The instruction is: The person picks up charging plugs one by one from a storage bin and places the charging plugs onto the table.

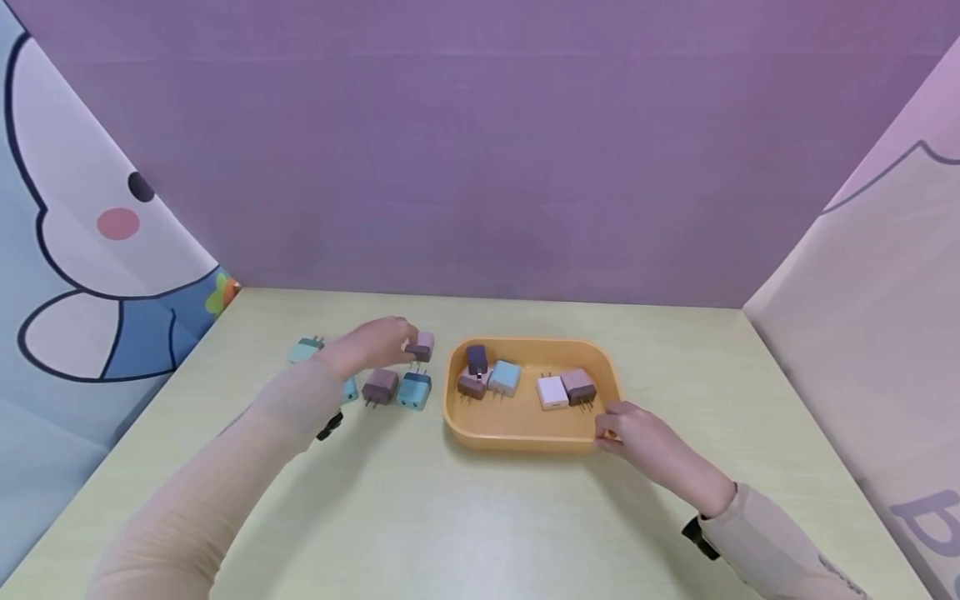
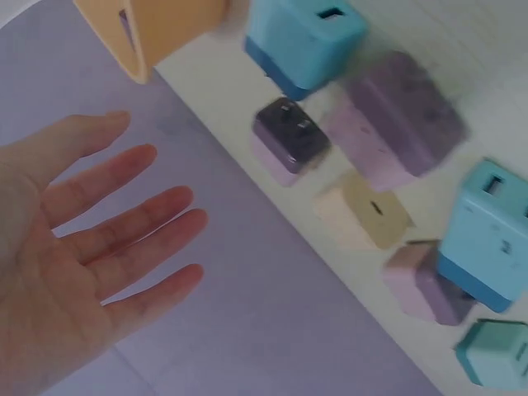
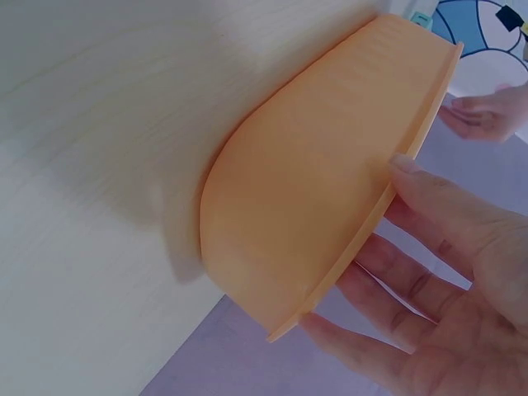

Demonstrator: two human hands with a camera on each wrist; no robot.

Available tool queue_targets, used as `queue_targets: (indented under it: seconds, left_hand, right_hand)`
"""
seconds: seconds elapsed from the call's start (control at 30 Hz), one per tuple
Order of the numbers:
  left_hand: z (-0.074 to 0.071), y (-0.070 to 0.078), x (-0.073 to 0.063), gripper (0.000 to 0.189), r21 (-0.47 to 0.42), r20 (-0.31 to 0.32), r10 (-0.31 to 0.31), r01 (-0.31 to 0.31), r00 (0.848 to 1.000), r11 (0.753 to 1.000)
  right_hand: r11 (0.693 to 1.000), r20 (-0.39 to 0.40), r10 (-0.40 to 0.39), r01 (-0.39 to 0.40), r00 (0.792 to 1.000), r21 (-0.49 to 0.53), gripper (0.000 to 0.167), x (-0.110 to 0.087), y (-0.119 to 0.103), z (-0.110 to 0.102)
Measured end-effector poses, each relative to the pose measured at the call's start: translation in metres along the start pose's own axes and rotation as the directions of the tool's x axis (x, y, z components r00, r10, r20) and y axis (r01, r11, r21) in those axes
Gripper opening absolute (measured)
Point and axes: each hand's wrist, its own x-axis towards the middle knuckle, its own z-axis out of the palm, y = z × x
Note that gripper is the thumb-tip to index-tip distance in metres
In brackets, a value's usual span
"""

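Note:
My left hand [image 1: 375, 343] reaches over the plug chargers on the table's left side. In the left wrist view its fingers [image 2: 136, 216] are loosely extended, with no charger between them. Nearest to it in the head view is a small pink-and-dark charger [image 1: 423, 343]. Below that lie a blue charger [image 1: 414, 390] and a mauve charger [image 1: 380, 386]. My right hand [image 1: 637, 437] holds the front right corner of an orange tray [image 1: 517, 442], with the thumb at its rim. Several chargers lie in the tray, among them a light blue one [image 1: 505, 377] and a white one [image 1: 552, 392].
A mint charger [image 1: 303, 350] lies at the far left, and a beige charger [image 2: 367, 213] shows among the others in the left wrist view. The pale table [image 1: 487, 525] ends at a purple backdrop [image 1: 487, 167], with printed cloths at both sides.

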Motion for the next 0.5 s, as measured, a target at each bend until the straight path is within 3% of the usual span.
queue_targets:
  seconds: [0.5]
  left_hand:
    - [-0.009, 0.045, 0.032, 0.028, 0.019, -0.002, 0.054, -0.053, 0.999, 0.998]
  right_hand:
    - [1.0, -0.007, 0.002, -0.002, 1.0, 0.001, 0.014, -0.001, 0.002, 0.001]
